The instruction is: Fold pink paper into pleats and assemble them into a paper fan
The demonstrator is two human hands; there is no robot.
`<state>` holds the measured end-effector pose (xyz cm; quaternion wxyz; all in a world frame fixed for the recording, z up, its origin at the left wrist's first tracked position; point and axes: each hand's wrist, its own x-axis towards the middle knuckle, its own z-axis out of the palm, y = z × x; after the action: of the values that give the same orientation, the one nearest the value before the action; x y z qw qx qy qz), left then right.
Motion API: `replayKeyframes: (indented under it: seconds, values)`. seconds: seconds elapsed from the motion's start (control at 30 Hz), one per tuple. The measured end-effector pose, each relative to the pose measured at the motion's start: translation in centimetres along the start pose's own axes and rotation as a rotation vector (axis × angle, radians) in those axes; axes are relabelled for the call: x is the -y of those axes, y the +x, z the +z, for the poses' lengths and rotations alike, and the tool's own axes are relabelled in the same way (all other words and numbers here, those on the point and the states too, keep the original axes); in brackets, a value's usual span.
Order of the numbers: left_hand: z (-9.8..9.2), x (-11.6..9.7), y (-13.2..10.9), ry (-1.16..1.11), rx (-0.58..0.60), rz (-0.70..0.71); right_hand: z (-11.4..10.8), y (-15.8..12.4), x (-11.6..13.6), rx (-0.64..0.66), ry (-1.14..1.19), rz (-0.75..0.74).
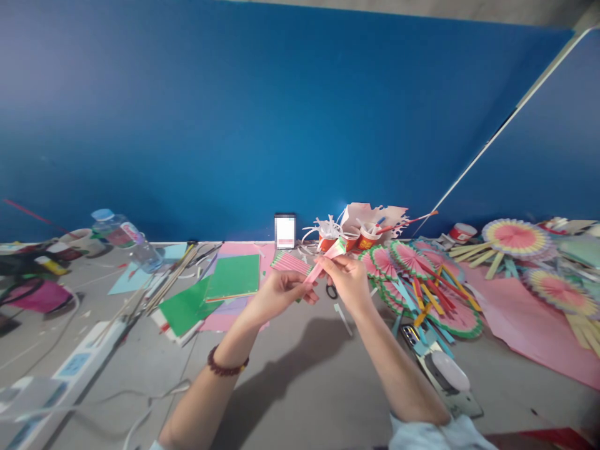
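Both hands are raised over the grey table (300,375) and pinch one folded pink paper strip (328,257) with a green edge. My left hand (281,292), with a bead bracelet on its wrist, grips the strip's lower end. My right hand (345,278) pinches it higher up, fingers closed on the pleats. The strip tilts up to the right. A pair of scissors (332,291) lies on the table just under the hands.
Green and pink paper sheets (232,278) lie at left beside thin sticks (171,281). Finished paper fans (422,287) pile up at right, with more (515,239) farther back. Red paper cups (356,237), a phone (285,230) and a water bottle (124,237) stand by the blue wall.
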<state>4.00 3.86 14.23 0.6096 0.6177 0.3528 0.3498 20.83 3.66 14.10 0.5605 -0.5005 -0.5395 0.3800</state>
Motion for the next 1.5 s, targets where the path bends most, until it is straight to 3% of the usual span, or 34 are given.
replayKeyframes:
  seconds: [0.17,0.4,0.67,1.07,1.3,1.5]
  values:
    - [0.0,-0.1,0.0,0.010,-0.064,-0.010,0.1,0.2,0.0,0.036,0.067,0.015]
    - [-0.3,-0.5,-0.3,0.098,-0.044,0.010,0.2,0.6,-0.7,0.263,0.135,0.072]
    - [-0.9,-1.4,-0.4,0.192,0.046,0.064,0.4,0.7,-1.1,0.083,0.112,0.056]
    - [-0.8,-1.5,-0.7,0.182,0.085,0.043,0.5,0.2,-1.3,0.022,0.134,0.045]
    - [-0.2,-1.4,-0.6,0.311,0.002,0.126,0.6,0.3,-1.2,0.005,0.070,0.003]
    - [0.3,-0.7,-0.6,0.558,-0.156,0.200,0.5,0.0,-0.9,-0.041,0.029,-0.045]
